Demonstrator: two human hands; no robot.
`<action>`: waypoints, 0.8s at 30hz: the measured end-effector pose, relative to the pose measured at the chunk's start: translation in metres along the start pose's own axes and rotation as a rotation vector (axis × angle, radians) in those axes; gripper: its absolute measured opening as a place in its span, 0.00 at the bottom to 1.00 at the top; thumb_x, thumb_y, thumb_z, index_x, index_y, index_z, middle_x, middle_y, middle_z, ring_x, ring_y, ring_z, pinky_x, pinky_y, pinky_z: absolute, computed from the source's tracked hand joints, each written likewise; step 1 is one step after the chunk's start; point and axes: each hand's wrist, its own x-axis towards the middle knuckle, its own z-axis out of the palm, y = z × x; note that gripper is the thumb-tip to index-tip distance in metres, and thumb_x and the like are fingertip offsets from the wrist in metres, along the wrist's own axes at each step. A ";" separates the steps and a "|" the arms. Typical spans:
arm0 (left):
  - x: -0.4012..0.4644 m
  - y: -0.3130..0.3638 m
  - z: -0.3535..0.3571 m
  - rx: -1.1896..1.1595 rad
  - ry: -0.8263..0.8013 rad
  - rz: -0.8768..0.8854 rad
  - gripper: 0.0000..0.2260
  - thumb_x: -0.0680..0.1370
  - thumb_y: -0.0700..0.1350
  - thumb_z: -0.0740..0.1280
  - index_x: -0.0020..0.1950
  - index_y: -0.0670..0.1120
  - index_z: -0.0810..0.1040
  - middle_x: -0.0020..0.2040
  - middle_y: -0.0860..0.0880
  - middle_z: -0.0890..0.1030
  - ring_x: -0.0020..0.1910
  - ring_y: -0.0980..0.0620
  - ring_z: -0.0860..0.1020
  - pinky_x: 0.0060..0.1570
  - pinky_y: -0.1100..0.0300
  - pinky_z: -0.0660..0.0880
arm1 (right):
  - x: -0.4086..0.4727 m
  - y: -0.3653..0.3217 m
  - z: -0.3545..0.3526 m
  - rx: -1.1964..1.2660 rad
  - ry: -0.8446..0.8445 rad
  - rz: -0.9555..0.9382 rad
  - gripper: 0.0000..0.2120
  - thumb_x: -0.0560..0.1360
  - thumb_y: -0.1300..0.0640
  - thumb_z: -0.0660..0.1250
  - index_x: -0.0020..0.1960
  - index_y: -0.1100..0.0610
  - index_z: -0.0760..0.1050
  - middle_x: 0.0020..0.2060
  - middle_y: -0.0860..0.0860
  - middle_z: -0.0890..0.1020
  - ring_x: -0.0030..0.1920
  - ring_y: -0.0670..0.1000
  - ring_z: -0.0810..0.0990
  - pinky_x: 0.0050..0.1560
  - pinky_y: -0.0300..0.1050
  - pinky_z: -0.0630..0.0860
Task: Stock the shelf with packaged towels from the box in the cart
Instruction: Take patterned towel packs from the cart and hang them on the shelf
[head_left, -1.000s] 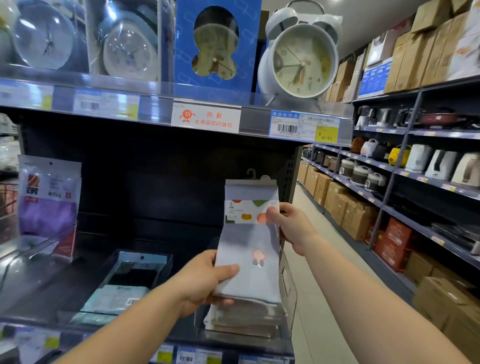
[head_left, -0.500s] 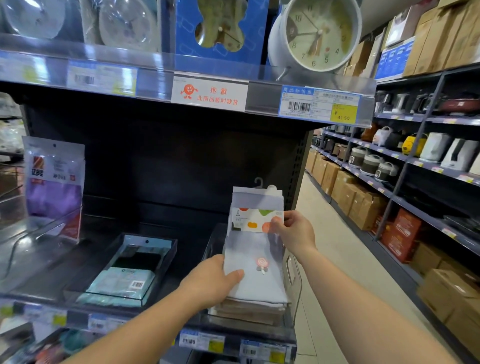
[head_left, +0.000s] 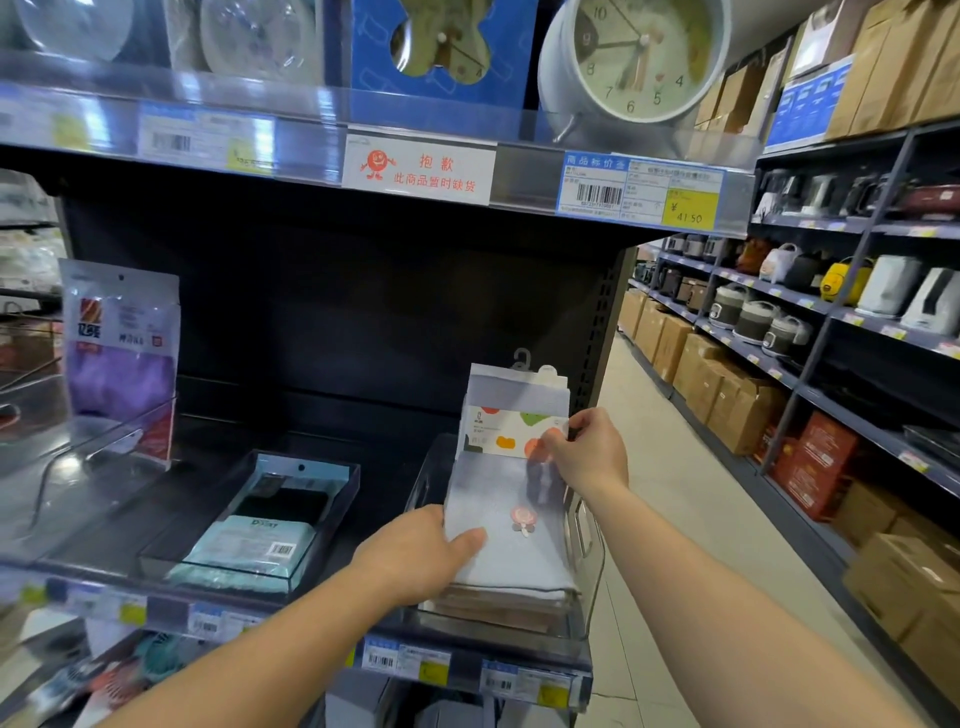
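Lowered since the earlier frames, grey packaged towel (head_left: 511, 514) is now settling onto the stack of towels (head_left: 498, 605) inside the clear bin (head_left: 589, 540) at the right end of the shelf (head_left: 291, 618); both hands are following it down.

Left hand (head_left: 415, 558): gripping the towel's lower left edge, thumb lying on top, remaining fingers tucked underneath and hidden.

Right hand (head_left: 589, 457): pinching the towel's upper right edge with its fingers, beside the printed paper band (head_left: 506, 434) showing orange and green shapes.

Towel itself: leaning slightly, upper end with plastic hanger hook (head_left: 522, 358) rising above the bin, lower end touching the stack; a small pink emblem (head_left: 521, 519) is showing near the middle.

Neighbouring clear tray (head_left: 332, 514): holding a teal packaged cloth (head_left: 249, 551) lying flat.

Further left: a purple packaged cloth (head_left: 122, 364) is standing upright.

Upper shelf: a white alarm clock (head_left: 631, 57) is sitting above a yellow price tag (head_left: 688, 208), with a red-lettered notice card (head_left: 418, 169) hanging beside it
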 end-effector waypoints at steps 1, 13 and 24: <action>-0.001 -0.002 -0.001 -0.012 0.001 -0.003 0.23 0.80 0.65 0.59 0.68 0.52 0.73 0.55 0.55 0.81 0.51 0.54 0.80 0.56 0.52 0.78 | -0.001 -0.004 0.002 -0.002 0.028 -0.008 0.10 0.76 0.55 0.69 0.52 0.52 0.69 0.43 0.49 0.76 0.37 0.45 0.74 0.32 0.40 0.66; -0.010 -0.086 -0.086 0.052 0.364 -0.137 0.33 0.78 0.64 0.62 0.77 0.47 0.65 0.61 0.45 0.81 0.61 0.45 0.78 0.58 0.52 0.75 | -0.072 -0.096 0.107 -0.116 -0.308 -0.426 0.16 0.76 0.50 0.68 0.62 0.52 0.76 0.58 0.51 0.76 0.59 0.52 0.76 0.55 0.42 0.71; -0.098 -0.283 -0.204 0.307 0.532 -0.488 0.29 0.78 0.66 0.60 0.75 0.53 0.68 0.72 0.47 0.72 0.71 0.43 0.69 0.67 0.49 0.69 | -0.191 -0.230 0.297 -0.274 -0.752 -0.668 0.28 0.75 0.43 0.67 0.73 0.50 0.69 0.69 0.54 0.73 0.68 0.57 0.72 0.68 0.51 0.71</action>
